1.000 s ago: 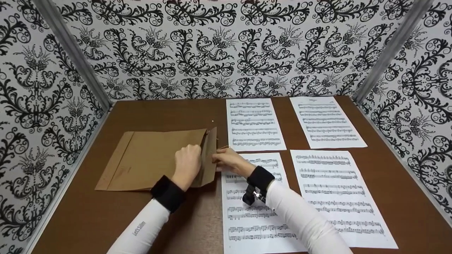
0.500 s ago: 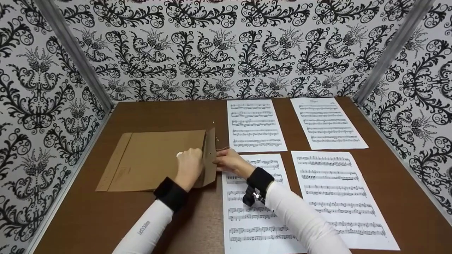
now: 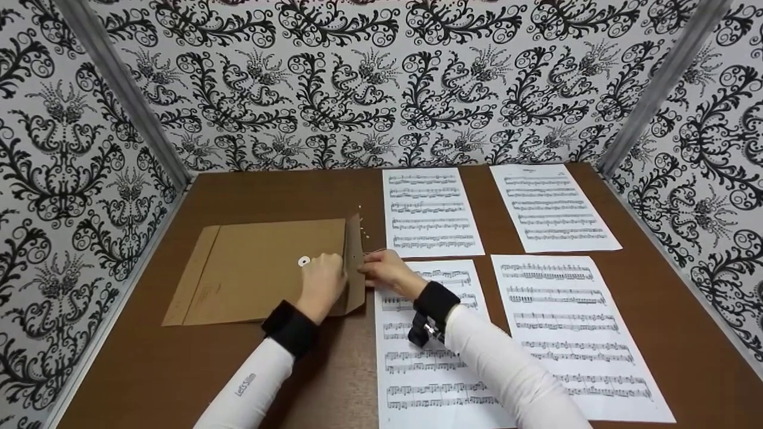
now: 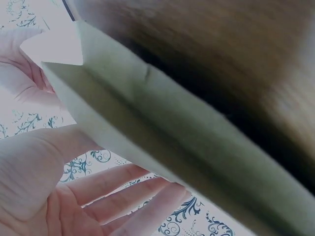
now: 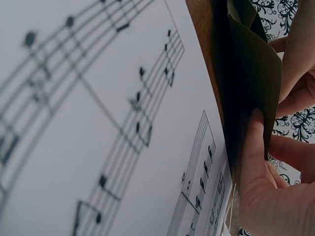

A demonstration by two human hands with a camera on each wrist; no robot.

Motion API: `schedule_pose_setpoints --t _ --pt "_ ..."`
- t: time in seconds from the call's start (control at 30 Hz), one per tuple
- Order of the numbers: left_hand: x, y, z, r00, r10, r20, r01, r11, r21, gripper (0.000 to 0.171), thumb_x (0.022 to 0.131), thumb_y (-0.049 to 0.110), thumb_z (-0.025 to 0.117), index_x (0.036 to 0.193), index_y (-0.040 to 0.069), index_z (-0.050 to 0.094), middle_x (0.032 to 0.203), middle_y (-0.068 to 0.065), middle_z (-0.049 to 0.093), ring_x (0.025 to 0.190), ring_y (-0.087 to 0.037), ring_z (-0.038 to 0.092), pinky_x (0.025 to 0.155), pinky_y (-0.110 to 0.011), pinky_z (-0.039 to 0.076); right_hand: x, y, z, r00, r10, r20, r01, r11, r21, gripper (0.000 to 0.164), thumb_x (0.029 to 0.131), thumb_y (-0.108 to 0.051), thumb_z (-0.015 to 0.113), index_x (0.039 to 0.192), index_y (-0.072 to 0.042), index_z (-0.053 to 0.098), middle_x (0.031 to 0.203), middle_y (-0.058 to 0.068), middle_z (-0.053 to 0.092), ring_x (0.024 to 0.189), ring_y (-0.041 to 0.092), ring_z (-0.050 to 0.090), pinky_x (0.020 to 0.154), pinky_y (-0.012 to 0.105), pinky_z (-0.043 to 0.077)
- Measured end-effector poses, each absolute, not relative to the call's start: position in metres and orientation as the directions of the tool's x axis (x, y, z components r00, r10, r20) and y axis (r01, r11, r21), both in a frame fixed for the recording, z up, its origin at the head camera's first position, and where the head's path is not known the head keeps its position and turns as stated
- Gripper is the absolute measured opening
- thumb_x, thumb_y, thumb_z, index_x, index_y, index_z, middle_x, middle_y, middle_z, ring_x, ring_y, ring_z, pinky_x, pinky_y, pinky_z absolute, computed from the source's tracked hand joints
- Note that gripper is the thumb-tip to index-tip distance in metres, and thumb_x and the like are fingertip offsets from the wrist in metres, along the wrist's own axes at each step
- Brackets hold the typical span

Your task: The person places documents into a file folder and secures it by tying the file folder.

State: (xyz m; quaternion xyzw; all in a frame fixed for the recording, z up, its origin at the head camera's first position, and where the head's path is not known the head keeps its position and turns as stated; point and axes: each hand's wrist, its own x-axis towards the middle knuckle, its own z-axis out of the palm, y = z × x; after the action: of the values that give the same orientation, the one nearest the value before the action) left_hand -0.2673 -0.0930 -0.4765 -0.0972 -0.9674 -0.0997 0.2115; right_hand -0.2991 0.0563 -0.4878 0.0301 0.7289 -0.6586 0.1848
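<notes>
A brown paper envelope (image 3: 256, 256) lies on the table with its mouth toward the right and its flap (image 3: 356, 238) raised. My left hand (image 3: 325, 283), knuckles up, grips the mouth's edge beside a white round button (image 3: 304, 261). In the left wrist view its thumb and fingers (image 4: 118, 184) are at the paper edge, and the fold gapes in a V shape. My right hand (image 3: 390, 271) pinches the flap from the right, thumb and finger (image 5: 255, 132) on opposite faces. A thin string (image 3: 374, 250) shows beside that hand.
Several printed music sheets lie on the right: a back-left sheet (image 3: 432, 208), a back-right sheet (image 3: 554, 208), a front-right sheet (image 3: 572, 333) and a front-left sheet (image 3: 411, 381) under my right forearm. Small pale specks (image 3: 365, 231) dot the brown table (image 3: 274, 190). Patterned walls (image 3: 381, 77) enclose it.
My left hand has shifted slightly right and down along the envelope, and the white button has come into view beside it. The right hand keeps its hold on the flap.
</notes>
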Motion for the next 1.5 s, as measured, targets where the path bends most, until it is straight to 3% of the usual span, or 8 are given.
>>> schedule_pose_setpoints --t 0.27,0.53,0.7,0.93,1.1,1.4,1.5 --pt "-0.265 -0.093 -0.479 -0.889 0.149 0.434 0.243 0.955 0.169 0.019 0.082 0.009 0.077 0.067 0.001 0.068 0.066 -0.018 0.071 0.058 -0.037 0.070 0.050 -0.047 0.054 -0.295 0.059 -0.483 -0.926 -0.218 -0.308 0.288 0.116 -0.950 0.037 0.097 -0.002 0.064 0.131 0.013 0.060 0.128 0.028 0.067 0.095 0.022 0.077 0.084 0.029 0.063" --pt "-0.262 -0.094 -0.476 -0.905 0.128 0.406 0.231 0.948 0.217 0.020 0.084 0.012 0.079 0.071 0.000 0.070 0.071 -0.020 0.073 0.064 -0.039 0.072 0.054 -0.051 0.056 -0.290 0.069 -0.479 -0.914 -0.276 -0.296 0.282 0.089 -0.955 0.037 0.100 -0.006 0.062 0.133 0.010 0.060 0.123 0.029 0.071 0.077 0.009 0.073 0.079 0.025 0.063" --pt "-0.256 -0.096 -0.471 -0.912 0.134 0.387 0.232 0.948 0.220 0.021 0.085 0.014 0.078 0.071 0.000 0.069 0.072 -0.020 0.073 0.063 -0.038 0.071 0.055 -0.050 0.057 -0.287 0.080 -0.473 -0.909 -0.309 -0.279 0.255 0.117 -0.960 0.040 0.100 -0.009 0.062 0.136 0.009 0.058 0.126 0.028 0.070 0.082 0.009 0.073 0.080 0.024 0.063" --pt "-0.243 -0.097 -0.462 -0.908 0.151 0.391 0.242 0.951 0.195 0.028 0.085 0.023 0.081 0.069 0.002 0.070 0.070 -0.018 0.074 0.061 -0.036 0.070 0.053 -0.049 0.056 -0.279 0.101 -0.463 -0.890 -0.370 -0.268 0.236 0.131 -0.963 0.044 0.101 -0.012 0.061 0.138 0.011 0.054 0.134 0.030 0.065 0.103 0.025 0.077 0.091 0.035 0.062" --pt "-0.229 -0.093 -0.456 -0.897 0.172 0.407 0.276 0.938 0.211 0.033 0.086 0.025 0.081 0.064 0.005 0.065 0.068 -0.018 0.072 0.059 -0.037 0.069 0.049 -0.048 0.053 -0.272 0.118 -0.455 -0.885 -0.405 -0.228 0.165 0.185 -0.969 0.045 0.101 -0.015 0.063 0.136 0.012 0.057 0.131 0.028 0.068 0.101 0.022 0.078 0.093 0.039 0.061" --pt "-0.202 -0.080 -0.445 -0.929 0.224 0.293 0.313 0.900 0.304 0.037 0.089 0.029 0.079 0.059 0.013 0.064 0.062 -0.007 0.069 0.056 -0.027 0.067 0.047 -0.038 0.047 -0.256 0.162 -0.441 -0.871 -0.450 -0.196 0.070 0.282 -0.957 0.050 0.103 -0.020 0.061 0.140 0.013 0.053 0.130 0.028 0.068 0.109 0.028 0.076 0.094 0.040 0.061" --pt "-0.195 -0.076 -0.443 -0.926 0.252 0.281 0.338 0.884 0.322 0.040 0.089 0.027 0.078 0.055 0.013 0.061 0.057 0.000 0.061 0.051 -0.018 0.058 0.045 -0.031 0.041 -0.250 0.176 -0.442 -0.882 -0.435 -0.180 0.045 0.303 -0.952 0.051 0.103 -0.021 0.061 0.140 0.013 0.052 0.131 0.028 0.067 0.112 0.032 0.075 0.095 0.040 0.061"
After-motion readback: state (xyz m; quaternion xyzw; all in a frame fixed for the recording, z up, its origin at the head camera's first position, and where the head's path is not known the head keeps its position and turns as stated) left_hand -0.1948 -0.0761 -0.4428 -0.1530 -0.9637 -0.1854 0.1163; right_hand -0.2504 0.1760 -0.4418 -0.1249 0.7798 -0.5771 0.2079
